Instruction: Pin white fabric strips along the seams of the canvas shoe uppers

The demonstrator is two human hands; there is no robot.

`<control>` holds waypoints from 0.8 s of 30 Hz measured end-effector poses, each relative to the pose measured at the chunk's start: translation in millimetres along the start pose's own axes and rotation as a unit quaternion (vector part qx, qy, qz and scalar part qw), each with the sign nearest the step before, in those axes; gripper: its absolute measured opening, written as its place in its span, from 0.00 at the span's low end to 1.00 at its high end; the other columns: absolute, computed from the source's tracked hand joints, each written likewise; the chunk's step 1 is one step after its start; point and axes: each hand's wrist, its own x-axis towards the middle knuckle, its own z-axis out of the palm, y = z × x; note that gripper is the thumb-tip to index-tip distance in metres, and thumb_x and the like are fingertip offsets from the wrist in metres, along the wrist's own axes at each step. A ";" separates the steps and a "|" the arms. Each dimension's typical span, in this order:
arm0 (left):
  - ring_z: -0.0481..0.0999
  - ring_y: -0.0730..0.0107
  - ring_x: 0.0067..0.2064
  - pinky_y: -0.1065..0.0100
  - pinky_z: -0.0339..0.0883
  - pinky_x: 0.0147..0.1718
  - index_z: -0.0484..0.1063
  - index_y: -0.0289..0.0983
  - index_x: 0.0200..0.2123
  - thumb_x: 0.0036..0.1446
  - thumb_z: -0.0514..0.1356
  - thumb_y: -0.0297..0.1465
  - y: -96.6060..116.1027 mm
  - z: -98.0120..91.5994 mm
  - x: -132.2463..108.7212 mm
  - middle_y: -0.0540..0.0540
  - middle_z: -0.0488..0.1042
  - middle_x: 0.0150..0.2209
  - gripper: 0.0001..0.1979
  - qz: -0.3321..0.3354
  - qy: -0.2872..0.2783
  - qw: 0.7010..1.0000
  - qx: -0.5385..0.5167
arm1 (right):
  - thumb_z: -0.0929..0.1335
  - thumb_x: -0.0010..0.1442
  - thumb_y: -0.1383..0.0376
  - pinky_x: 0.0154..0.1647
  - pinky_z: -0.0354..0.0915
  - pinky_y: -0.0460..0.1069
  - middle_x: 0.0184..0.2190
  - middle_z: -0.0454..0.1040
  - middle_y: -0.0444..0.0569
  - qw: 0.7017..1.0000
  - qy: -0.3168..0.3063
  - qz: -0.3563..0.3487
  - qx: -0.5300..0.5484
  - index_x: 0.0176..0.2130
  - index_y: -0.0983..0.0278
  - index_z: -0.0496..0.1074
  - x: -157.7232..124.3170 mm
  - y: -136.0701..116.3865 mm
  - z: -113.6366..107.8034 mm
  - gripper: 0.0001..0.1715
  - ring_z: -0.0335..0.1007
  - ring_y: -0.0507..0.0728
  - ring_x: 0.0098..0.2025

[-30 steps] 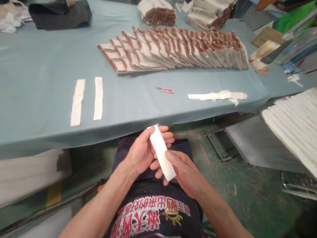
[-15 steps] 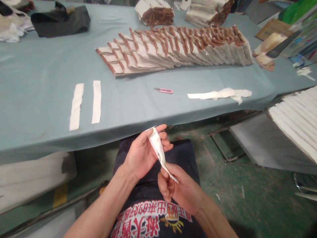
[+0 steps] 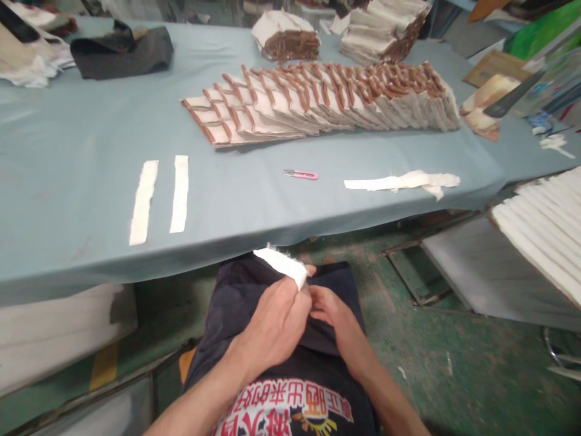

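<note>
Over my lap, my left hand (image 3: pixel 284 315) is closed with its back up, gripping a white fabric strip (image 3: pixel 282 264). The strip sticks out beyond the hand toward the table edge, and loose threads fray from its far side. My right hand (image 3: pixel 327 306) meets the left one at its right side, fingers bent; its fingertips are partly hidden, so what they pinch is unclear. On the table ahead lie pink-handled thread snips (image 3: pixel 300 174). Two white strips (image 3: pixel 180 194) lie flat to the left, and a small heap of strips (image 3: pixel 403 181) lies to the right.
A long fanned row of white pieces with brown edges (image 3: pixel 318 109) spans the blue-covered table (image 3: pixel 91 133). Two more stacks (image 3: pixel 290 36) stand behind it. Dark folded cloth (image 3: pixel 122 53) lies back left. Stacked white material (image 3: pixel 544 218) is at the right, beside a metal frame.
My left hand has turned from palm up to back up. The strip now points forward-left out of it instead of lying across the palm. My right hand has moved up against the left.
</note>
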 end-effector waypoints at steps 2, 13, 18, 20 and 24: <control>0.76 0.55 0.54 0.58 0.65 0.60 0.77 0.38 0.49 0.68 0.51 0.30 0.9 0.5 -13.1 0.41 0.80 0.49 0.16 0.040 -0.061 0.995 0.067 | 0.63 0.64 0.32 0.55 0.69 0.58 0.46 0.81 0.54 0.998 -0.039 0.001 0.057 0.47 0.61 0.79 5.5 -7.9 -1.3 0.40 0.75 0.64 0.51; 0.74 0.59 0.53 0.62 0.67 0.59 0.75 0.37 0.45 0.71 0.45 0.31 -11.0 -4.4 -29.6 0.42 0.78 0.48 0.18 0.016 -0.158 0.985 0.071 | 0.73 0.65 0.50 0.28 0.62 0.44 0.37 0.80 0.48 0.992 -0.057 -0.108 0.043 0.49 0.61 0.82 -6.5 -30.5 8.3 0.20 0.64 0.49 0.27; 0.73 0.57 0.56 0.60 0.63 0.62 0.76 0.37 0.50 0.72 0.48 0.33 -27.4 -5.5 -30.6 0.41 0.78 0.54 0.17 -0.003 -0.193 0.980 0.043 | 0.72 0.66 0.49 0.24 0.62 0.43 0.29 0.78 0.46 0.991 -0.001 -0.131 -0.013 0.40 0.63 0.82 -11.8 -45.9 18.9 0.20 0.56 0.47 0.21; 0.72 0.55 0.56 0.60 0.63 0.61 0.77 0.37 0.49 0.72 0.49 0.34 -30.5 -6.2 -29.9 0.41 0.78 0.54 0.17 -0.007 -0.196 0.980 0.034 | 0.71 0.66 0.48 0.24 0.64 0.44 0.27 0.77 0.46 0.991 0.022 -0.128 -0.017 0.37 0.63 0.81 -11.2 -47.2 23.1 0.21 0.52 0.47 0.20; 0.72 0.56 0.51 0.60 0.64 0.57 0.78 0.38 0.44 0.69 0.50 0.32 -28.1 -8.3 -25.6 0.43 0.78 0.49 0.16 -0.033 -0.194 0.980 0.007 | 0.70 0.67 0.47 0.25 0.67 0.46 0.27 0.77 0.47 0.993 0.030 -0.109 -0.038 0.37 0.63 0.81 -9.5 -42.7 27.0 0.22 0.58 0.49 0.20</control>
